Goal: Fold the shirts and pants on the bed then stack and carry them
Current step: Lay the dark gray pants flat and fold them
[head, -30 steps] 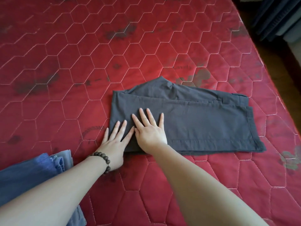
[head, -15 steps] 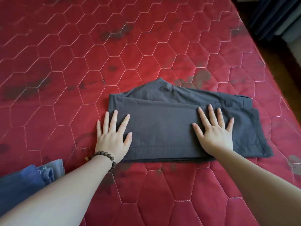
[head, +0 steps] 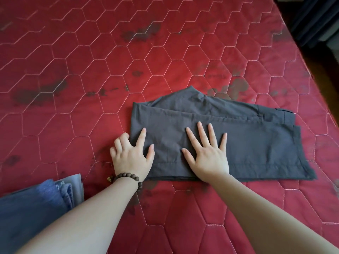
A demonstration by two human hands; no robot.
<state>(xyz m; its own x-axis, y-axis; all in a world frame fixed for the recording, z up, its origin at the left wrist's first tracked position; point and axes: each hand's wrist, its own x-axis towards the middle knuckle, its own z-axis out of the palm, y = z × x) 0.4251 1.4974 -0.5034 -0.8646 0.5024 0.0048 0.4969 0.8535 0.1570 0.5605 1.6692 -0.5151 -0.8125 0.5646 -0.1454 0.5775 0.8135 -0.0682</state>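
Dark grey pants (head: 256, 143), folded into a long flat rectangle, lie on the red quilted mattress (head: 91, 79). My left hand (head: 131, 156), with a bead bracelet on its wrist, is at the pants' left folded edge. Its index finger and thumb lie on top of the cloth while the other fingers curl round the edge. My right hand (head: 207, 154) presses flat on the middle of the pants with its fingers spread. A stack of folded blue and grey clothes (head: 36, 204) sits at the lower left, partly under my left forearm.
The mattress's right edge (head: 315, 74) drops to a dark wooden floor. Dark curtains (head: 315, 17) hang at the top right. Red mattress stretches far to the left of and beyond the pants.
My right hand has slid left from the pants' right part to their middle. My left hand's outer fingers, flat before, have curled at the left fold.
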